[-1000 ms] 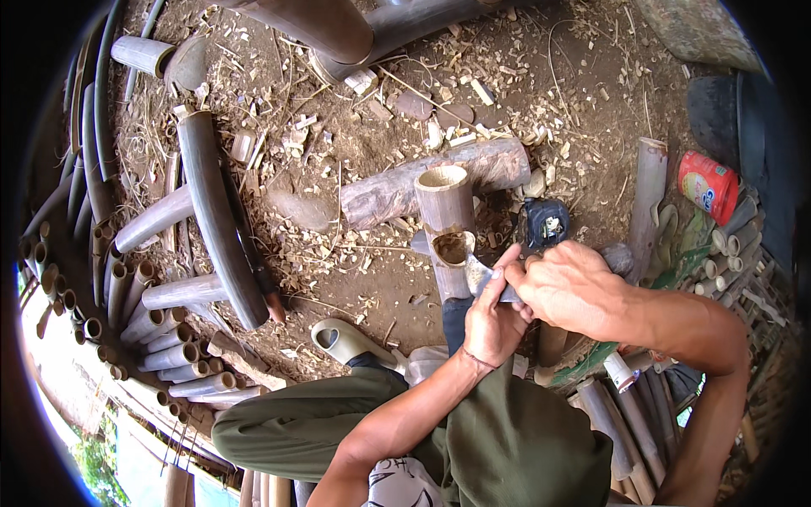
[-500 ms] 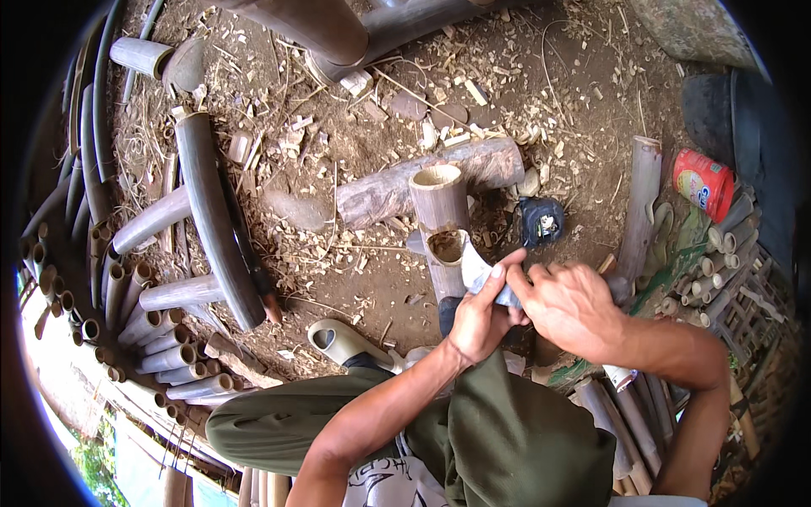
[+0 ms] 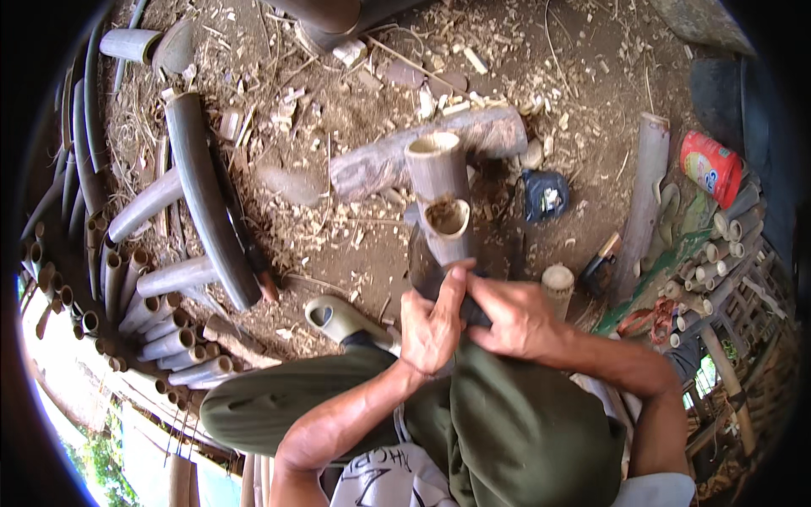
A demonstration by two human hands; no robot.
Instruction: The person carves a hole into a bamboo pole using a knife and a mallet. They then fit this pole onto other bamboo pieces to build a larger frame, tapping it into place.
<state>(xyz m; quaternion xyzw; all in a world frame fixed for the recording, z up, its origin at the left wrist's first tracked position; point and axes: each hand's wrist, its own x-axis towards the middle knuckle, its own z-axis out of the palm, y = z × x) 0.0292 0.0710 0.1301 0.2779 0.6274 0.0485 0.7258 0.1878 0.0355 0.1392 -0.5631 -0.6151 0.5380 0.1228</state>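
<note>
A bamboo tube (image 3: pixel 437 182) with an open top and a round side hole (image 3: pixel 447 218) leans away in front of my knees. At its near end my left hand (image 3: pixel 432 328) is closed, thumb stretched over the top. Right beside it, my right hand (image 3: pixel 514 319) is closed too, its fingers curled under. A dark patch (image 3: pixel 476 315) shows between the hands; what they grip is mostly hidden by the fingers and I cannot tell its kind. Behind the tube, a thick log (image 3: pixel 363 169) lies across the ground.
To the right are a small black bag (image 3: pixel 546 196), a cut bamboo stub (image 3: pixel 557 279), a dark-handled tool (image 3: pixel 601 264), an upright bamboo post (image 3: pixel 644 207) and a red packet (image 3: pixel 710 169). Bamboo pieces (image 3: pixel 203 198) and stacked tubes (image 3: pixel 169 342) lie left. Wood chips litter the soil.
Both hands have shifted left, close to the tube's near end. The white and bluish piece between them is out of sight. The bamboo stub on the right has come into view.
</note>
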